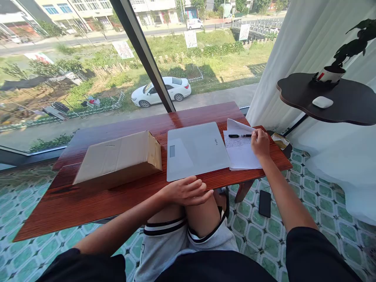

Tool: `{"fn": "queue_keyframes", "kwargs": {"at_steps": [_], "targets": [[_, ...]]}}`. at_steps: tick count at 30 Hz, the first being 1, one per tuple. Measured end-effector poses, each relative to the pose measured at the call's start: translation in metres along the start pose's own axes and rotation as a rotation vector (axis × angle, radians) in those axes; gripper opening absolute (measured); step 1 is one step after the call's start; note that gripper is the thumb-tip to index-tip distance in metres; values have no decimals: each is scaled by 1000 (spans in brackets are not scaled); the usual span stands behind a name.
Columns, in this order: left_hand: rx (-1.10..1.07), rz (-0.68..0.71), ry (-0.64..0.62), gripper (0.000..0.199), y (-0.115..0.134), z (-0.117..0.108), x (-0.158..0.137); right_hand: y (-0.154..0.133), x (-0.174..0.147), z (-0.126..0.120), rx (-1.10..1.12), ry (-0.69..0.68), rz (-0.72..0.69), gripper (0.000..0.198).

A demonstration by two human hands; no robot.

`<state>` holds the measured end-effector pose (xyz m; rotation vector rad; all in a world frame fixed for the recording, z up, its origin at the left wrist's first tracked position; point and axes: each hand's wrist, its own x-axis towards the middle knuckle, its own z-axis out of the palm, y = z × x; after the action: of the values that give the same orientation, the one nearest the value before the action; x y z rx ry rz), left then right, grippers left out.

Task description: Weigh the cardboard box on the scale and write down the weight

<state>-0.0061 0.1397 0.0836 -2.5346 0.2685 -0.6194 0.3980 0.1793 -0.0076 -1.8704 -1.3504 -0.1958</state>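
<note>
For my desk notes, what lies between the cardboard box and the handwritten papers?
In the head view, a flat silver slab with dark lettering lies between the cardboard box and the papers.

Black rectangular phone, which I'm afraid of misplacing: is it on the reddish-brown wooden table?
No, the black rectangular phone lies on the green tiled floor.

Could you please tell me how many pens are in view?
1: a black pen on the paper, one end at the right hand. Others may be hidden.
</note>
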Motion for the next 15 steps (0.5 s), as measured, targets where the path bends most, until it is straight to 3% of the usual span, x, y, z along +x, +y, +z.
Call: {"fn": "queue_keyframes", "kwargs": {"at_steps": [8,15], "targets": [[204,-290,-165,40,14,-46,-106,6,2,0,-49,-2,57,18],[342,-522,-145,24,28,-72,-155,11,6,-1,-59,-10,143,24]]}}
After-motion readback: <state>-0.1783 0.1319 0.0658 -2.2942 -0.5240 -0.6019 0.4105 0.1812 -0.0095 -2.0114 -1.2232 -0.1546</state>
